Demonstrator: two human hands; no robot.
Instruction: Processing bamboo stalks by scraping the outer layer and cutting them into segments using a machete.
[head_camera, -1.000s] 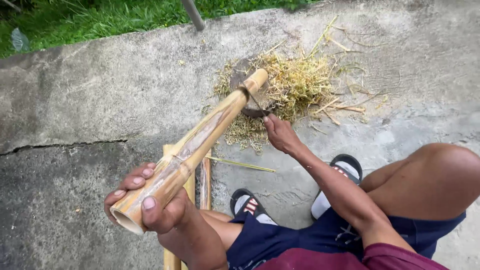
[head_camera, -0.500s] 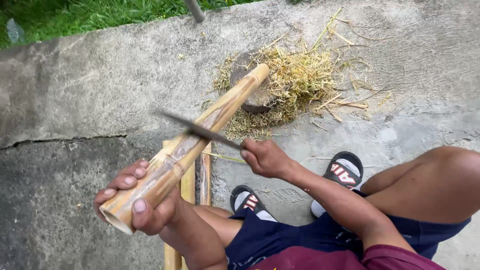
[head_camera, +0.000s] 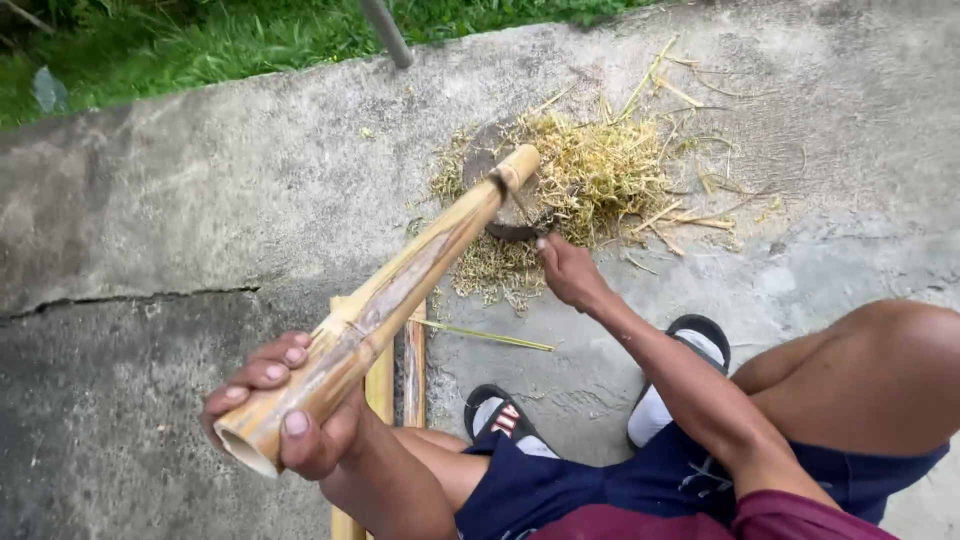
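Figure: bamboo pole (head_camera: 385, 305) braced for cutting, seen from the head camera. I see my left hand (head_camera: 285, 410) wrapped around the near, open end of the pole, fingers (head_camera: 268, 372) curled over the top and thumb underneath, closed firmly on it; this grip keeps the pole raised at a slant so its far end rests on a dark round chopping block (head_camera: 505, 195). My right hand (head_camera: 570, 270) sits just right of that far end, closed around the handle of a blade (head_camera: 515, 232) whose dark edge lies at the block beside the pole tip; the handle itself is mostly hidden, so I judge the grasp from the curled fingers. A heap of pale bamboo shavings (head_camera: 600, 170) surrounds the block on the concrete ground (head_camera: 160, 200), suggesting why the block stands there: it takes the blows. 2 split bamboo slats (head_camera: 410, 365) lie under the pole, near my knees. My sandalled feet (head_camera: 495, 415) rest flat on either side of my right forearm. Grass (head_camera: 200, 40) borders the far edge.
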